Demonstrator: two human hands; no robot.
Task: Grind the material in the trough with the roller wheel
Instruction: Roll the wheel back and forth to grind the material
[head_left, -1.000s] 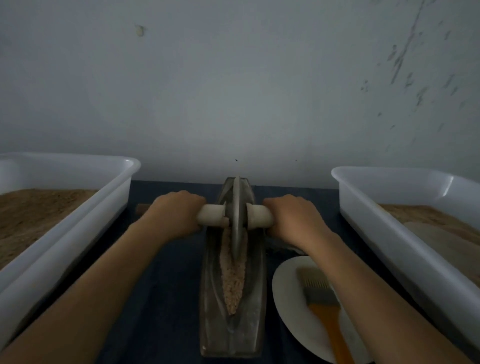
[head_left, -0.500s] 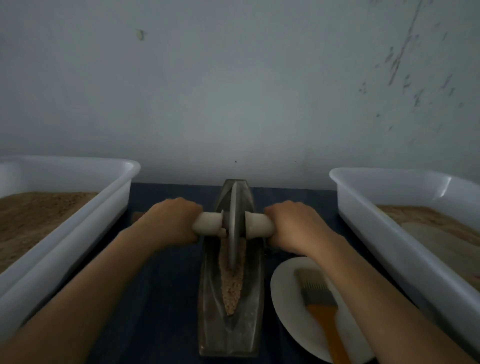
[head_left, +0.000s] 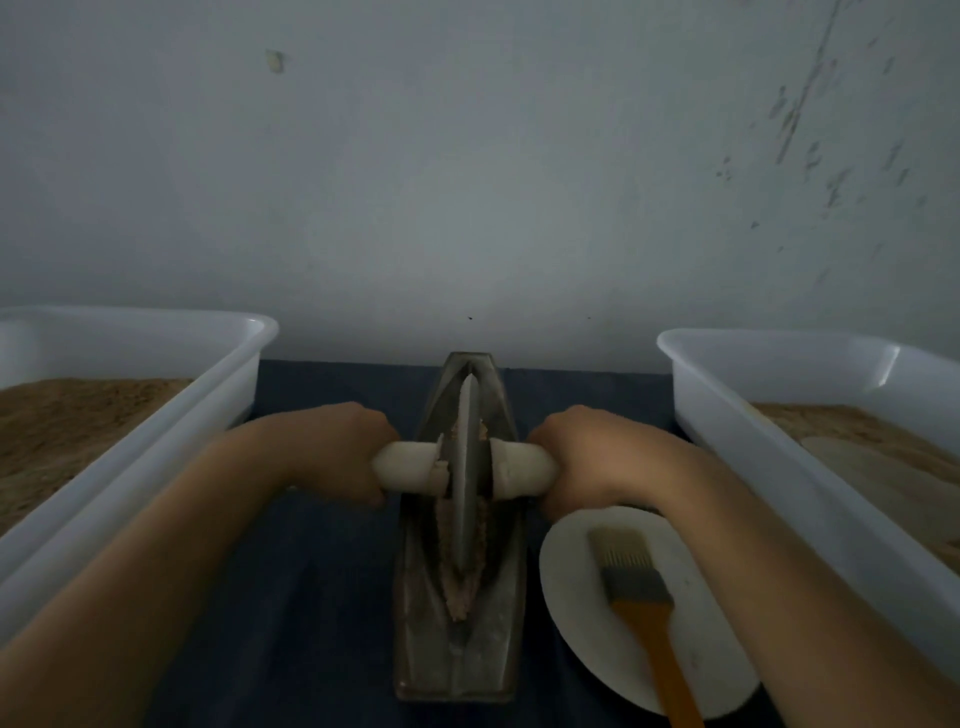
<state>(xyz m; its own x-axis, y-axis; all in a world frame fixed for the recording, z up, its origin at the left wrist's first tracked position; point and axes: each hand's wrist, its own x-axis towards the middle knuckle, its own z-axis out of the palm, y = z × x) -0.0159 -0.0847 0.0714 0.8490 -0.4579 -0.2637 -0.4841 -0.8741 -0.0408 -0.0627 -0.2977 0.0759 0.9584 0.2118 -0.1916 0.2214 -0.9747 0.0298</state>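
A long grey boat-shaped trough (head_left: 457, 654) lies on the dark cloth, running away from me. A strip of pale brown material (head_left: 458, 597) fills its groove. The thin metal roller wheel (head_left: 465, 478) stands upright in the groove near the trough's middle. A pale handle (head_left: 410, 467) sticks out of the wheel on each side. My left hand (head_left: 343, 452) grips the left end and my right hand (head_left: 587, 452) grips the right end.
A white tub (head_left: 156, 415) of brown powder stands at the left, another white tub (head_left: 769, 447) at the right. A white plate (head_left: 576, 597) with an orange-handled brush (head_left: 639, 592) lies right of the trough, under my right forearm. The wall is close behind.
Both hands have drawn the wheel along the groove toward me, from the far part of the trough to about its middle.
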